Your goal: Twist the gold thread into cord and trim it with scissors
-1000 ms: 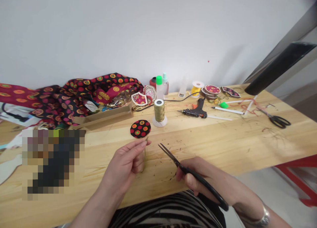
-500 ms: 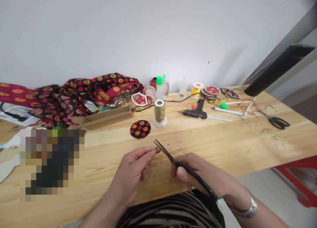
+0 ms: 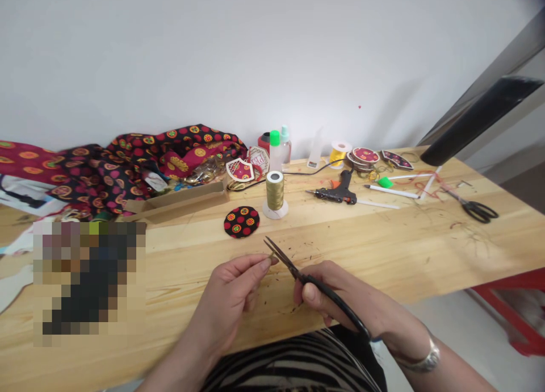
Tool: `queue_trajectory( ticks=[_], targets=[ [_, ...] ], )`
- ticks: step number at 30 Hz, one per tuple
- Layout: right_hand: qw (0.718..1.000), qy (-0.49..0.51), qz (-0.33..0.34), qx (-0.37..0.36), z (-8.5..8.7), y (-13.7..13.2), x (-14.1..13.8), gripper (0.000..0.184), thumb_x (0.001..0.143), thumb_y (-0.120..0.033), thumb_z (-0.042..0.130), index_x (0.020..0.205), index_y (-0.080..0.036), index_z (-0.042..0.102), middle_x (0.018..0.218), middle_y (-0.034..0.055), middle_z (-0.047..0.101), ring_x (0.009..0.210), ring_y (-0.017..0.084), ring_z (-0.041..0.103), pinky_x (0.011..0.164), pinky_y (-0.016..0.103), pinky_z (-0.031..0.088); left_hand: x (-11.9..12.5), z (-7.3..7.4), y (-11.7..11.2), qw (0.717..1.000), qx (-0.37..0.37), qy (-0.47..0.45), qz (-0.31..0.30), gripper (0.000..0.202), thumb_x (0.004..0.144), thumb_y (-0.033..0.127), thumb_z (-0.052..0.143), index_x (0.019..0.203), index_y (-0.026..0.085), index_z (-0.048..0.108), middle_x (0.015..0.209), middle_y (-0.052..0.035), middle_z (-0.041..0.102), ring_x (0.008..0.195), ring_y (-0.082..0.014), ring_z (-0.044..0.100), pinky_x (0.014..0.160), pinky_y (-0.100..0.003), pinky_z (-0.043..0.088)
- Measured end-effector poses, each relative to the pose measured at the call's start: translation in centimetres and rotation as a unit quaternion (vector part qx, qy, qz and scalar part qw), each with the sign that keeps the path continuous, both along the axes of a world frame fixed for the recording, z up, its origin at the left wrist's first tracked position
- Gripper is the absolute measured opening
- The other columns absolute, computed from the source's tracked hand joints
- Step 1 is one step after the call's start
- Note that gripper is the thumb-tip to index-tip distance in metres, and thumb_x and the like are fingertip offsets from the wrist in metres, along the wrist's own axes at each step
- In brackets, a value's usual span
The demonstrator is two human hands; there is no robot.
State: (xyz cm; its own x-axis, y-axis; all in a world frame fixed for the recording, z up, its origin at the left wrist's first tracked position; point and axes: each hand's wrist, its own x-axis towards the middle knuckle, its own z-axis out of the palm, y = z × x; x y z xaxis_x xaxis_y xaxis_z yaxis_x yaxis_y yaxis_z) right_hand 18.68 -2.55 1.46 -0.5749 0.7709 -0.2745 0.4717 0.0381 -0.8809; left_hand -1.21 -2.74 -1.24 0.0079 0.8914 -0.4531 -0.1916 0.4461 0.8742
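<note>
My right hand (image 3: pixel 340 301) grips black scissors (image 3: pixel 306 279) whose blades point up and left over the wooden table (image 3: pixel 383 250). My left hand (image 3: pixel 232 295) pinches something tiny at its fingertips, right at the scissor blades; I cannot make out what it is. Just beyond lie a round patterned fabric disc (image 3: pixel 241 221) and a spool of gold thread (image 3: pixel 275 193).
Patterned fabric (image 3: pixel 140 165) is heaped at the back left beside a cardboard strip (image 3: pixel 179 201). A black glue gun (image 3: pixel 338 192), small bottles (image 3: pixel 279 147), a yellow spool (image 3: pixel 338 151), fabric-covered pieces (image 3: pixel 366 155) and a second pair of scissors (image 3: pixel 474 207) lie to the right. Thread scraps litter the wood.
My left hand rose from the table with its fingertips pinched and met the scissor blades. My right hand brought the scissors up and left toward it.
</note>
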Motion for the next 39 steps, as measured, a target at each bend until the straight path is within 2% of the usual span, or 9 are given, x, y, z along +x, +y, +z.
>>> queue_trajectory(
  ticks=[7, 14, 23, 39],
  targets=[
    [1.0, -0.016, 0.004, -0.012, 0.14, 0.16, -0.13, 0.062, 0.085, -0.067, 0.029, 0.083, -0.012, 0.059, 0.071, 0.0011, 0.045, 0.054, 0.009, 0.034, 0.048, 0.022, 0.033, -0.03, -0.14, -0.02, 1.0, 0.003, 0.003, -0.001, 0.025, 0.064, 0.036, 0.075, 0.079, 0.016, 0.076, 0.038, 0.0084, 0.035, 0.039, -0.0051, 0.022, 0.038, -0.02, 0.018],
    [0.999, -0.004, 0.012, -0.033, 0.14, 0.8, 0.29, 0.054, 0.084, -0.064, 0.039, 0.079, -0.013, 0.057, 0.069, -0.0007, 0.041, 0.053, 0.008, 0.033, 0.046, 0.022, 0.03, 0.0, 0.0, -0.03, 1.0, -0.001, 0.0, -0.003, 0.026, 0.066, 0.037, 0.074, 0.08, 0.015, 0.075, 0.039, 0.0085, 0.034, 0.039, -0.0048, 0.021, 0.039, -0.02, 0.016],
    [1.0, -0.008, -0.001, -0.024, -0.16, -0.08, -0.13, 0.055, 0.087, -0.064, 0.032, 0.078, -0.014, 0.053, 0.068, -0.0011, 0.04, 0.056, 0.009, 0.034, 0.047, 0.021, 0.03, 0.02, 0.02, -0.06, 1.0, 0.001, 0.001, -0.002, 0.027, 0.065, 0.037, 0.075, 0.079, 0.015, 0.075, 0.038, 0.009, 0.033, 0.039, -0.0046, 0.021, 0.038, -0.019, 0.016],
    [0.999, 0.006, 0.021, -0.028, -0.31, 0.41, -0.03, 0.055, 0.086, -0.066, 0.032, 0.072, -0.015, 0.049, 0.062, -0.0031, 0.038, 0.054, 0.009, 0.032, 0.047, 0.022, 0.026, -0.05, -0.25, -0.08, 1.0, 0.002, 0.007, -0.001, 0.027, 0.065, 0.036, 0.074, 0.082, 0.015, 0.075, 0.039, 0.0092, 0.035, 0.039, -0.0045, 0.022, 0.038, -0.019, 0.017]
  ],
)
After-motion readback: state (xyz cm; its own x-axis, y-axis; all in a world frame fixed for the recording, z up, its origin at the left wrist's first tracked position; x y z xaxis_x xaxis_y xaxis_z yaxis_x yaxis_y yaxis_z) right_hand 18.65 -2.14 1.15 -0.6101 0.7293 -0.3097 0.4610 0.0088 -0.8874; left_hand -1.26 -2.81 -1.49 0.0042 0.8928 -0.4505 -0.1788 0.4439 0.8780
